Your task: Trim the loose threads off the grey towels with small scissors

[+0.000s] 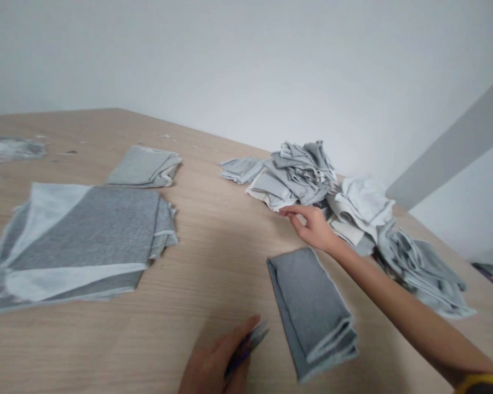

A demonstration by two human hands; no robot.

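Low in the view, my left hand (219, 358) is closed around small thread snips (246, 346) with a dark purple handle; their blades point up and right. My right hand (312, 225) stretches out to a heap of grey fabric pieces (299, 169). Its fingertips are pinched at the near corner of a pale-edged fabric piece (270, 191) at the bottom of that heap. Between my hands and nearer to me lies a folded dark grey cloth (312, 306), its layered edges facing me. Neither hand touches it.
Spread grey and white fabric pieces (94, 230) lie stacked at left, with a folded light grey cloth (143, 167) behind. Lint (12, 149) sits far left. More crumpled cloths (421, 268) line the right side. A white wall (246, 71) rises behind the wooden table (205, 262).
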